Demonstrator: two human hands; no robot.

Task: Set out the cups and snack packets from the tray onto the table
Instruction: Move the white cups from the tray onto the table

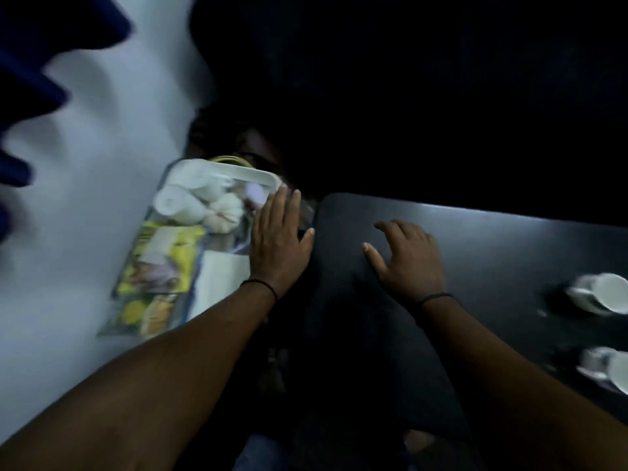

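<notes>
A white tray (253, 174) lies to the left of the dark table (492, 239), blurred by motion. It carries several white cups (190, 197) at its far end and yellow snack packets (163, 260) nearer me. My left hand (280, 243) lies flat with fingers spread along the tray's right edge, holding nothing. My right hand (407, 258) hovers over the table's left part with fingers apart and empty. Two white cups on saucers sit on the table at the right edge, one farther (601, 294) and one nearer (608, 368).
A pale floor or surface (85, 164) spreads under and left of the tray. Dark blue shapes (30, 79) fill the upper left corner. The area behind the table is black and unreadable. My dark-clothed legs show below the hands.
</notes>
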